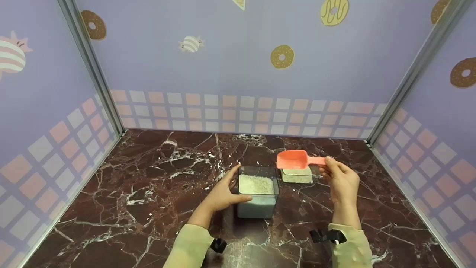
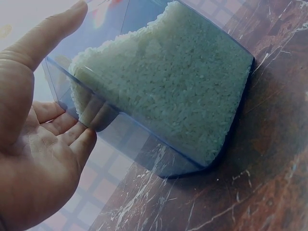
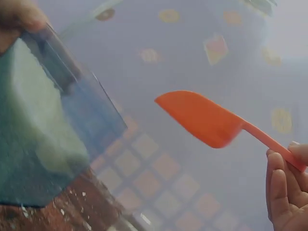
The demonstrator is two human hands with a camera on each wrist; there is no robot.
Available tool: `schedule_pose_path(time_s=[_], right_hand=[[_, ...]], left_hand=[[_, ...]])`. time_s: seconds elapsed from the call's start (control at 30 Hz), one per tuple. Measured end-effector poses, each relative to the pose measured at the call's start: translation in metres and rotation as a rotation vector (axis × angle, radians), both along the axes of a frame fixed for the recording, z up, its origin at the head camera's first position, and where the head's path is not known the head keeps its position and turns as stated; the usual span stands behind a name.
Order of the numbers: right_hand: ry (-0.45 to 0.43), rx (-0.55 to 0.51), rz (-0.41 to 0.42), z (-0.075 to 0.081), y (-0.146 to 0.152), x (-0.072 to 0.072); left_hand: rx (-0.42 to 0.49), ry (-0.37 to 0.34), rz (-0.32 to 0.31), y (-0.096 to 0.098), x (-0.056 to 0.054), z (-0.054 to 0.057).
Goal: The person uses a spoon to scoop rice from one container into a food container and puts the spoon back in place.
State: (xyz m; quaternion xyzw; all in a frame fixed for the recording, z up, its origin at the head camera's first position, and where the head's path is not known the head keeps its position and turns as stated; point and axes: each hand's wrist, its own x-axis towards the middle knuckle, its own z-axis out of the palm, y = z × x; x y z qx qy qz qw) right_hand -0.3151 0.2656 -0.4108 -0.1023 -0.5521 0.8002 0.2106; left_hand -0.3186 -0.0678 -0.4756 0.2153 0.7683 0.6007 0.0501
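Observation:
A clear bluish container [image 1: 258, 206] stands on the tabletop, partly filled with white rice [image 2: 168, 82]. My left hand [image 1: 223, 191] holds it from the left, thumb along the near side by the rim and fingers against the left wall. In the left wrist view the rice slopes up against one side. My right hand [image 1: 343, 180] pinches an orange-red scoop [image 1: 292, 159] by the end of its handle. The scoop is raised to the right of the container, its bowl pointing left. No rice shows in the bowl.
A smaller clear container [image 1: 297, 178] with pale grains sits behind and right of the larger one, partly covered by the scoop in the head view. Stray white grains dot the dark marbled tabletop [image 1: 148, 208]. Patterned purple panels [image 1: 238, 67] enclose the back and sides.

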Motion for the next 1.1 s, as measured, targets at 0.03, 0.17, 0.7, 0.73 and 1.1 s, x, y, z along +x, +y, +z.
schedule_pose_path(time_s=[0.03,0.17,0.7,0.73,1.1], right_hand=[[0.008,0.035,0.003,0.002,-0.004,0.002],[0.026,0.171,0.003,0.011,-0.022,0.011],[0.347,0.905,-0.197,0.007,-0.079,0.031],[0.39,0.949,-0.218,0.005,-0.082,0.032],[0.485,1.121,-0.191,-0.012,-0.098,0.027]], left_hand=[[0.001,0.003,-0.001,0.0,0.0,0.0],[0.003,0.008,-0.003,-0.001,0.0,-0.001],[0.002,0.013,0.011,0.0,-0.001,0.0],[0.003,0.012,0.011,0.0,-0.001,0.0],[-0.028,0.004,0.02,-0.001,0.0,0.001]])
